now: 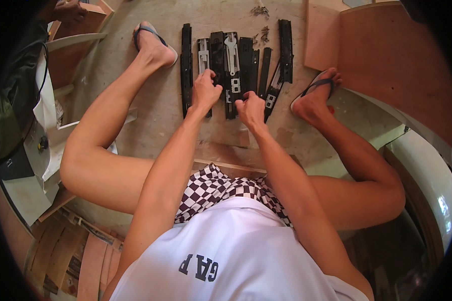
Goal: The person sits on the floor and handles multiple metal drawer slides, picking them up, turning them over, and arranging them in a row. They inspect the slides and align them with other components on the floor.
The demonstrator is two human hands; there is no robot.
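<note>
Between the curled left grip (206, 93) and right grip (251, 107), their hold unclear, lies a black-and-silver rail (232, 76).

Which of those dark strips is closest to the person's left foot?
The leftmost black strip: all the others lie to its right, farther from the left foot.

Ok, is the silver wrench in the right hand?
No, the silver wrench lies among the black rails, apart from the right hand.
</note>
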